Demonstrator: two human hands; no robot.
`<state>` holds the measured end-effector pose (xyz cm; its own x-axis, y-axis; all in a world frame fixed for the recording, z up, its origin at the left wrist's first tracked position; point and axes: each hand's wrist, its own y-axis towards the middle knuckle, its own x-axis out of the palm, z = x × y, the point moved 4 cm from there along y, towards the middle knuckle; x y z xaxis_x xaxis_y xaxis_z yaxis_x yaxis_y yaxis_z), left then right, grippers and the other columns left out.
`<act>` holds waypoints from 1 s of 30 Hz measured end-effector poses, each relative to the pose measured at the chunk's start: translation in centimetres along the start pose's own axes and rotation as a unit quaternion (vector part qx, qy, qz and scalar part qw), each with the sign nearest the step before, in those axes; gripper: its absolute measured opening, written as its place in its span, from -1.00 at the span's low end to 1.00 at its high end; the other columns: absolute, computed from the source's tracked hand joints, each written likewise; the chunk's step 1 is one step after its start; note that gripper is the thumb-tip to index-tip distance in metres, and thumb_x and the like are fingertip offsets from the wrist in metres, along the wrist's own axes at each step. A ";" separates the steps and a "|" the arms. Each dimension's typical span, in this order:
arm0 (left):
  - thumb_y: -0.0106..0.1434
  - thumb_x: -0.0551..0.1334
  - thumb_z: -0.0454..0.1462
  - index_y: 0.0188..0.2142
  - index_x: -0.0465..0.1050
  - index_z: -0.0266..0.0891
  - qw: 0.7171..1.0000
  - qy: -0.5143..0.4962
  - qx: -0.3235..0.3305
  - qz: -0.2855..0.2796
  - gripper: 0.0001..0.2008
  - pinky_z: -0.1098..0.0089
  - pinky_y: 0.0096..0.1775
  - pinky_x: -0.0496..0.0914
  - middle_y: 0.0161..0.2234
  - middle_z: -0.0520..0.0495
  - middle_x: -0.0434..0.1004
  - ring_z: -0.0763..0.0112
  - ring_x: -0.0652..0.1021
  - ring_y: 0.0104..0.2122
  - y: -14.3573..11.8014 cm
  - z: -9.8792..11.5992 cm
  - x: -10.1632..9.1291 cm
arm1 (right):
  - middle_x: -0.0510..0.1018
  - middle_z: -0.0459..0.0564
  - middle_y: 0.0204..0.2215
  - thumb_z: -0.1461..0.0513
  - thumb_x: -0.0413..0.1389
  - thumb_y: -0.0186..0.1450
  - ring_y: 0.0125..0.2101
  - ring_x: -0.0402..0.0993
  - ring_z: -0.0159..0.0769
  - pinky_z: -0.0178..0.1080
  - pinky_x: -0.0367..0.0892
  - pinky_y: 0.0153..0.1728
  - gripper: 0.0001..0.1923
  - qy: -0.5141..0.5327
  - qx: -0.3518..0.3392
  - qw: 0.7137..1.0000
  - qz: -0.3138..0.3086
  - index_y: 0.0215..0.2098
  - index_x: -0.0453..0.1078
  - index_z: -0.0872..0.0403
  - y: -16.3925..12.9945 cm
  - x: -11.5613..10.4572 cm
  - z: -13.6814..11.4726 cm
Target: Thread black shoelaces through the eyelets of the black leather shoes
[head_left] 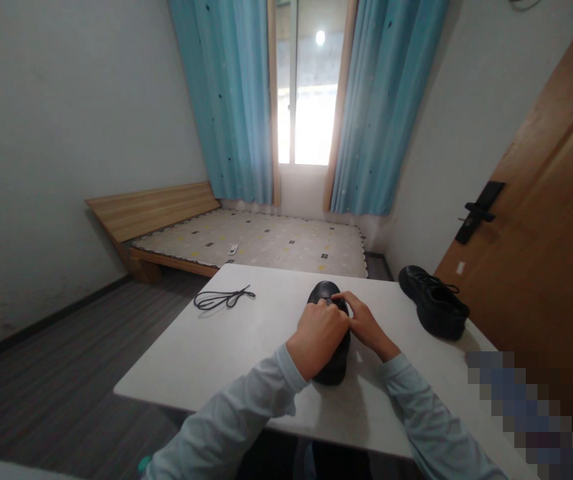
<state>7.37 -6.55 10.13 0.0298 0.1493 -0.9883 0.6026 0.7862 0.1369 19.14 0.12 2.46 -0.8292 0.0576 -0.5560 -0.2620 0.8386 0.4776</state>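
White and smooth, the counter (pixel 226 347) carries 2 black shoes and 1 loose lace. The laced shoe (pixel 433 301), matte and rounded, sits at the right edge and could be knocked off by a swinging elbow. The other shoe (pixel 327 363) lies mid-counter near the front edge, toe pointing away; the left hand (pixel 319 337) wraps closed over its top, and the right hand (pixel 363 323) pinches at its eyelets, where a tug could slide it on the slick top. The thin lace (pixel 222 298) coils near the far left corner.
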 end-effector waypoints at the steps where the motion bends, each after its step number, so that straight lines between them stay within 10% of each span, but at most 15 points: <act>1: 0.27 0.07 -0.41 -0.23 0.47 -0.41 1.000 0.000 -0.003 -0.004 -0.79 0.28 -0.36 0.44 -0.30 -0.32 0.52 0.11 0.54 -0.21 -0.1 -0.1 -0.1 | 0.49 0.03 -0.21 0.27 0.07 0.12 -0.15 0.42 -0.16 -0.09 0.29 -0.08 -0.73 0.000 0.001 1.000 -0.001 -0.18 0.37 0.06 0.0 0.0 0.0; 13: 0.33 -0.01 -0.36 -0.10 0.40 -0.29 1.000 0.006 -0.005 0.025 -0.75 0.40 -0.38 0.44 -0.24 -0.23 0.45 0.20 0.44 -0.16 -0.9 -0.7 -2.0 | 0.50 0.04 -0.22 0.02 -0.20 0.37 -0.12 0.40 -0.20 -0.12 0.25 -0.01 -0.59 0.058 0.000 0.998 -0.009 -0.20 0.39 0.05 0.3 -0.5 0.0; 21: 0.32 0.01 -0.37 -0.05 0.34 -0.20 0.997 -0.003 -0.019 0.072 -0.74 0.42 -0.33 0.43 -0.22 -0.13 0.42 0.25 0.40 -0.16 -1.1 -2.3 -2.8 | 0.51 0.07 -0.16 -0.27 -0.08 0.14 -0.05 0.38 -0.08 -0.07 0.22 0.04 -0.35 0.135 -0.080 0.988 -0.010 -0.17 0.41 0.03 0.4 -0.9 0.1; 30: 0.27 0.06 -0.42 -0.09 0.36 -0.20 0.990 -0.100 -0.013 0.103 -0.75 0.34 -0.14 0.38 -0.17 -0.09 0.38 0.28 0.39 -0.13 -0.6 -3.0 -2.4 | 0.47 0.05 -0.05 0.13 0.30 0.04 0.00 0.35 -0.11 -0.04 0.21 0.07 -0.54 0.064 -0.049 0.996 -0.034 -0.09 0.40 0.03 0.0 -0.7 0.0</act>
<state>4.54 -5.58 12.63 0.3085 0.1890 -0.9323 0.5472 0.7664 0.3364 19.72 0.07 2.83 -0.8624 -0.0735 -0.5009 -0.3624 0.7805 0.5095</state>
